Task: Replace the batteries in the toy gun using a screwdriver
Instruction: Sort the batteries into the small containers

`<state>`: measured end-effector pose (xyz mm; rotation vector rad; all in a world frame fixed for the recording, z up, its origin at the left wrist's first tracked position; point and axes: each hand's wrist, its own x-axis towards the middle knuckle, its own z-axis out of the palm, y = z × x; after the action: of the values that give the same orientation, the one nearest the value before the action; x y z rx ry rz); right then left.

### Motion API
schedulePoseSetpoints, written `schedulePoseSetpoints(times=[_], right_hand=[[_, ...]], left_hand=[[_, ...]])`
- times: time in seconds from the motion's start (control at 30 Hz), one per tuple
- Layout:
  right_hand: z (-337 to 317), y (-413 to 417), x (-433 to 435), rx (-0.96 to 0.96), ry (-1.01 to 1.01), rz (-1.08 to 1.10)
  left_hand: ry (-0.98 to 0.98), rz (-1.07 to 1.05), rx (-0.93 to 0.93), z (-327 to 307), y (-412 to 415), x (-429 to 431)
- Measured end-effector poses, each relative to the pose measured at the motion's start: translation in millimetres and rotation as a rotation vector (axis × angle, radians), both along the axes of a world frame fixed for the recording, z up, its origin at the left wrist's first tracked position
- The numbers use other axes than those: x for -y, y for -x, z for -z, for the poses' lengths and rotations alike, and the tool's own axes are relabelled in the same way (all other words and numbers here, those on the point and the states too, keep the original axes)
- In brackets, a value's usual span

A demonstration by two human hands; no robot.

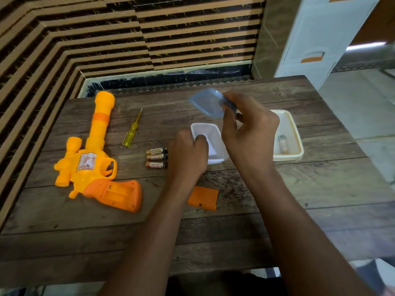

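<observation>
An orange-yellow toy gun (89, 159) lies at the table's left with its grip compartment open and empty. The orange battery cover (203, 198) lies loose near the middle. Three batteries (156, 157) lie side by side, just left of my left hand (188, 155). That hand grips the left rim of a small white container (210, 135). My right hand (249, 129) holds a bluish translucent lid (207, 102), tilted above the container. A yellow screwdriver (132, 130) lies between the gun barrel and the batteries.
A cream tray (296, 133) at the right holds a small battery-like item (282, 143). The wooden table (277, 210) has its far edge against a striped wall. A white drawer unit (316, 39) stands beyond the right corner.
</observation>
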<state>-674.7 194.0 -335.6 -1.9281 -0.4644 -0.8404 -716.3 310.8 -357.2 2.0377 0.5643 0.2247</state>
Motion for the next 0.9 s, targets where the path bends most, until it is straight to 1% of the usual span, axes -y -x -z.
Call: schedulePoseSetpoints(times=[0.1, 0.23, 0.33, 0.43, 0.6, 0.67, 0.8, 0.9], right_hand=[[0.3, -2.3, 4.4, -0.006, -0.014, 0.051], [-0.5, -2.1, 6.1, -0.019, -0.025, 0.059], [-0.5, -2.4, 6.3, -0.025, -0.024, 0.059], [-0.5, -3.7, 5.0, -0.027, -0.023, 0.068], [0.8, -2.7, -0.3, -0.030, 0.007, 0.038], [1.5, -4.1, 0.0, -0.017, 0.017, 0.039], [3.9, -1.9, -6.6, 0.016, 0.086, 0.009], [4.1, 4.6, -17.8, 0.041, 0.132, -0.031]], left_hand=[[-0.162, 0.037, -0.029, 8.1, -6.4, 2.9], [-0.249, 0.073, 0.022, 16.9, -11.1, 4.2], [-0.274, 0.077, 0.042, 16.4, -11.2, 5.3], [-0.218, 0.075, 0.062, 13.5, -10.1, 8.1], [-0.215, 0.067, 0.105, 4.3, -4.1, 0.0], [-0.255, 0.047, 0.125, -1.5, 0.6, -7.7], [-0.463, 0.031, 0.104, -20.2, 14.1, -34.4], [-0.496, 0.098, -0.021, -33.0, 30.1, -56.5]])
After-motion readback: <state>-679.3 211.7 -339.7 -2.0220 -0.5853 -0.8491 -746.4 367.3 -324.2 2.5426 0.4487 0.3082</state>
